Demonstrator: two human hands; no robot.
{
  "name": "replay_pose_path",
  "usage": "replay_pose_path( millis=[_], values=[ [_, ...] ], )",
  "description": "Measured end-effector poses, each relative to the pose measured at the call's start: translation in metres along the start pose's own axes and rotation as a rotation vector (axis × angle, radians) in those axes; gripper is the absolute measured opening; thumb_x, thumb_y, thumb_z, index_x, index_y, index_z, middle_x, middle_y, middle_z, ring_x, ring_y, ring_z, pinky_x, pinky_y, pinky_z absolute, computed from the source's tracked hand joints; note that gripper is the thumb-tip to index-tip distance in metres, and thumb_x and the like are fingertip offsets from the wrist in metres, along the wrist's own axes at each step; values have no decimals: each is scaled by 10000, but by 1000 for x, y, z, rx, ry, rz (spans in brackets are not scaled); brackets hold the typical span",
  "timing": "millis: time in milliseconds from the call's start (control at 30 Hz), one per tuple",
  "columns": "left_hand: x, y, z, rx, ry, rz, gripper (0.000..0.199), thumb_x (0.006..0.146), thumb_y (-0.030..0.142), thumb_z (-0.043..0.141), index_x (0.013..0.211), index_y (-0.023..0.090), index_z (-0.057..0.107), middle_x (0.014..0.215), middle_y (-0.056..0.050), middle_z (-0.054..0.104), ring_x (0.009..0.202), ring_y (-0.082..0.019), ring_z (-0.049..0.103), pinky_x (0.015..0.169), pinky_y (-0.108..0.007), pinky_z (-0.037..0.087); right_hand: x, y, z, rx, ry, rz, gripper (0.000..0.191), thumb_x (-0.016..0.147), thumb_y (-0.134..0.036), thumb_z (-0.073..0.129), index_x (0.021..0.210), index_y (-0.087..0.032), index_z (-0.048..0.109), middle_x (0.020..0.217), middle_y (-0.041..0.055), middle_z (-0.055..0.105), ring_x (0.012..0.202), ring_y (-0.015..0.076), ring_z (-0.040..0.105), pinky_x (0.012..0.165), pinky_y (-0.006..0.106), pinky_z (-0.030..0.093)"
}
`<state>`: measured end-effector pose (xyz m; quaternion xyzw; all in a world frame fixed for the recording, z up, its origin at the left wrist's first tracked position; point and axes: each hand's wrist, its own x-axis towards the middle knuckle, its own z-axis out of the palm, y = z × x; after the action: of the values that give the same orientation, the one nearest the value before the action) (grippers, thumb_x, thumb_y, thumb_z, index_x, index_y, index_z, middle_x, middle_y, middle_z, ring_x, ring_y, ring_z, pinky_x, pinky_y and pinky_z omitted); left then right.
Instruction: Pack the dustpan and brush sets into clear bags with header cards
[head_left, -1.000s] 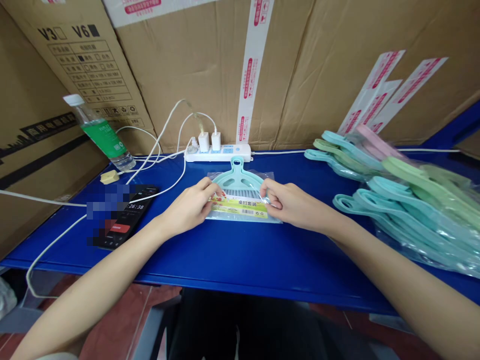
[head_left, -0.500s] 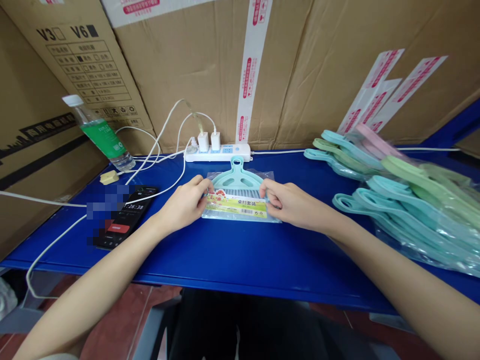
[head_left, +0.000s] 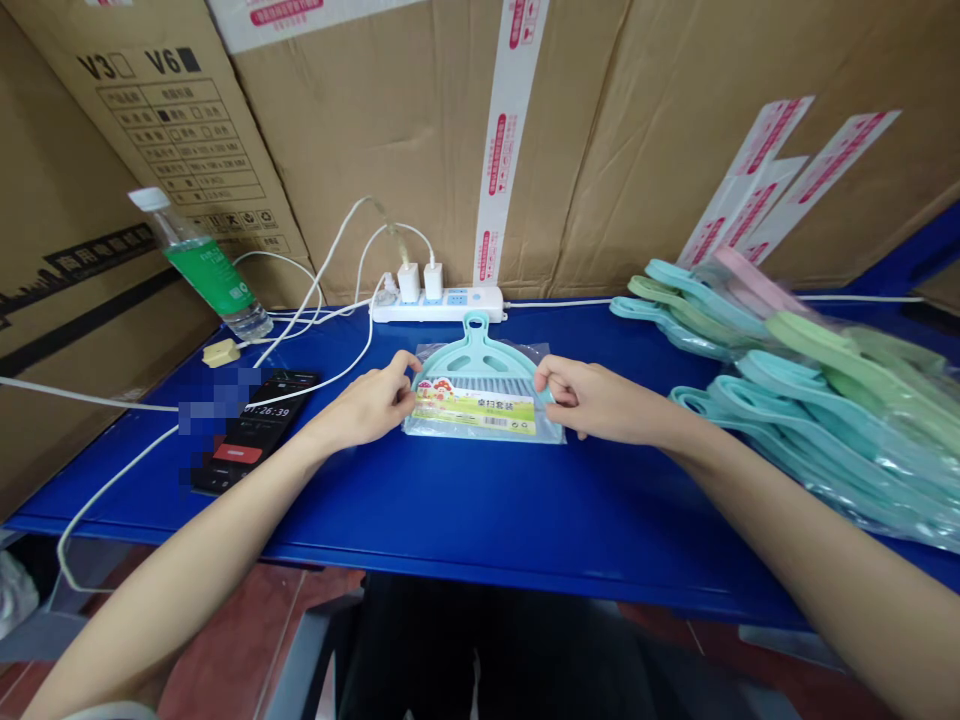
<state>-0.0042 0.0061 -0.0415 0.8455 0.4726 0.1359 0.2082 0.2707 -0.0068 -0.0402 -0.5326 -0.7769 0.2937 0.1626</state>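
A light-blue dustpan and brush set [head_left: 480, 362] lies flat in a clear plastic bag, its looped handle toward the power strip. Across its lower part runs a yellow-green label [head_left: 495, 411] with printed characters and mushrooms. My left hand [head_left: 381, 400] is closed at the bag's left edge, thumb and index finger pinching the plastic. At the right edge my right hand [head_left: 589, 398] has its fingers curled closed on the bag.
Several bagged light-blue, green and pink sets [head_left: 817, 420] are piled on the right. A power strip [head_left: 450, 305] with white cables, a tilted bottle [head_left: 214, 275] and a phone [head_left: 259, 430] are behind and left. Cardboard boxes [head_left: 420, 130] stand behind the blue table [head_left: 465, 520].
Both hands have moved slightly outward toward the side edges of the bag, and more of the dustpan's sides shows. The set itself has hardly moved.
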Motion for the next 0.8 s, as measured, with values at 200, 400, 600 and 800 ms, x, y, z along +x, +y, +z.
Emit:
replay_pose_path(
  millis=[200,400,600,800],
  values=[
    [1,-3,-2,-17,-15,59,214,836,166,402,1042,225,400,530,123,453,447,-106,478,532,-235,333,3,7,-5,143,-121,27,142,711,-129,492,761,-236,411,529,-108,412,394,90,498,405,219,415],
    [0,-2,-4,-70,-59,39,276,846,161,380,1113,220,421,555,114,493,431,-97,493,512,-220,361,3,10,-4,156,-129,-32,105,734,-168,497,758,-235,421,523,-110,368,401,89,462,421,230,443],
    [-1,2,-5,48,-43,-5,370,864,168,362,1226,202,431,559,99,498,452,-120,518,519,-234,366,1,8,-6,76,-99,-88,50,763,-201,483,791,-230,453,526,-104,375,451,106,433,472,244,409],
    [-2,4,-5,125,-42,-16,416,872,161,351,1280,185,424,561,84,536,484,-137,542,533,-243,370,-2,1,-2,-215,147,-237,61,828,-212,490,771,-223,511,525,-79,385,491,118,419,523,252,324]
  ],
)
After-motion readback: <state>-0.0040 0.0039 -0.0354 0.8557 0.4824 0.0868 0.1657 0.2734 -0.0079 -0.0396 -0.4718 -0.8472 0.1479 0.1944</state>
